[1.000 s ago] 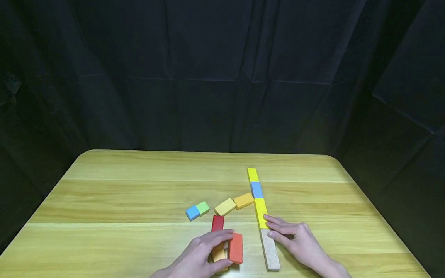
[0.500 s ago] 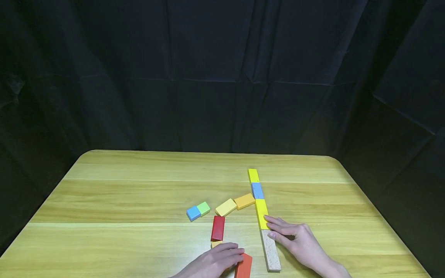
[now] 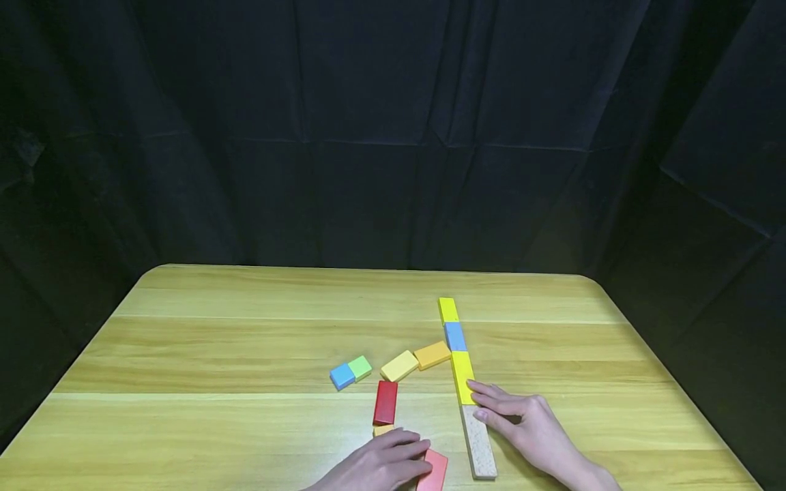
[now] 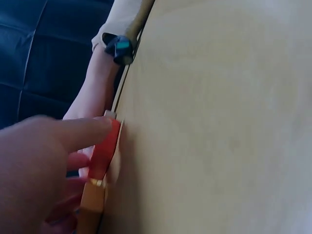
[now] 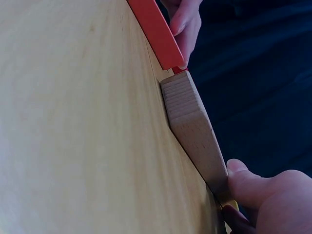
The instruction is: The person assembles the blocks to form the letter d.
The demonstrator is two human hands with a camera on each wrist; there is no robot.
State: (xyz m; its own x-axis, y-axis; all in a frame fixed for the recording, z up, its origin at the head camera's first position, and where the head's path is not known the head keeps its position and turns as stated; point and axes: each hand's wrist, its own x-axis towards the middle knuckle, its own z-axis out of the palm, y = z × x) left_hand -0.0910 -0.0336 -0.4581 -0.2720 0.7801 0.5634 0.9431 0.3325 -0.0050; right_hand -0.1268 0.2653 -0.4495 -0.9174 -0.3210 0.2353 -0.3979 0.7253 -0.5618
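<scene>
My left hand (image 3: pixel 383 464) grips an orange-red block (image 3: pixel 434 469) near the front of the table; the block's near end runs out of the head view. In the left wrist view my index finger or thumb lies over one end of this block (image 4: pixel 103 155). Under the same hand, an orange-yellow block (image 3: pixel 383 430) is mostly hidden, touching a dark red block (image 3: pixel 385 402). My right hand (image 3: pixel 525 424) rests on a long line of blocks: fingertips at the edge of a yellow block (image 3: pixel 462 376), thumb on a speckled pale block (image 3: pixel 479 450).
Beyond the yellow block, a blue block (image 3: pixel 455 336) and another yellow block (image 3: pixel 448 309) extend the line. An orange block (image 3: pixel 432 355) and a pale yellow block (image 3: pixel 399 366) slant off leftward. Small blue (image 3: pixel 342 376) and green (image 3: pixel 360 368) blocks touch farther left. Black cloth hangs behind the table (image 3: pixel 215 327).
My left hand has carried the orange-red block rightward and toward me, uncovering the dark red block; just now the block's face tilts and looks paler. My right hand stays put.
</scene>
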